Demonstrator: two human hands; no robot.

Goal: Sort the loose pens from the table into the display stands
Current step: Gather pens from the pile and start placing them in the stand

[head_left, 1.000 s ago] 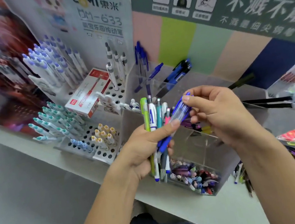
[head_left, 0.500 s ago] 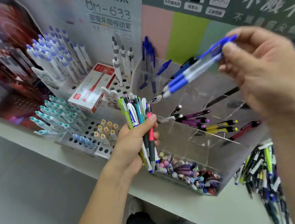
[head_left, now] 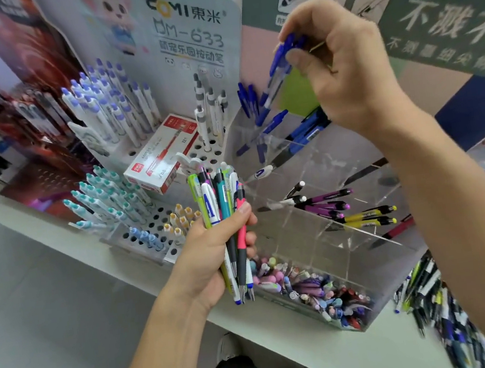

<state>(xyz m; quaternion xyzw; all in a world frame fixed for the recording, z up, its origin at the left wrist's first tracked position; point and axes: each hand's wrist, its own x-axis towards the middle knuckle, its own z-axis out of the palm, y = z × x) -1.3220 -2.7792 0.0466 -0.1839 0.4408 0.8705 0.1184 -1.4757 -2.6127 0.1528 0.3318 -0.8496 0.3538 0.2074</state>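
Above the clear acrylic stand: the right hand point(head_left: 352, 69) pinches a blue clear-barrelled pen point(head_left: 275, 77) by its upper end between thumb and fingertips, tip angled down toward the stand's back-left pocket.
Stand: the clear acrylic stand point(head_left: 327, 234) has several angled compartments; blue pens point(head_left: 251, 100) already sit in its back-left pocket, purple pens point(head_left: 326, 202) and yellow pens point(head_left: 367, 217) lie in pockets nearer its front.
Target, as judged: the back-left pocket looks the match, since its pens share the held pen's colour.
Left hand: just in front of the stand's left edge, the left hand point(head_left: 213, 254) grips a mixed bundle of pens point(head_left: 228, 225), fingers curled round it, tips pointing down.
Doing it well: lower the pen tip-first along the slope of the pens already there, clear the pocket's acrylic rim, and release only once the tip is well inside.
Risk: a tilted drop could slide into the neighbouring compartment.
Remaining work: to the right of the stand, a heap of loose pens point(head_left: 433, 304) lies on the table point(head_left: 285, 343), so sorting appears far from done.
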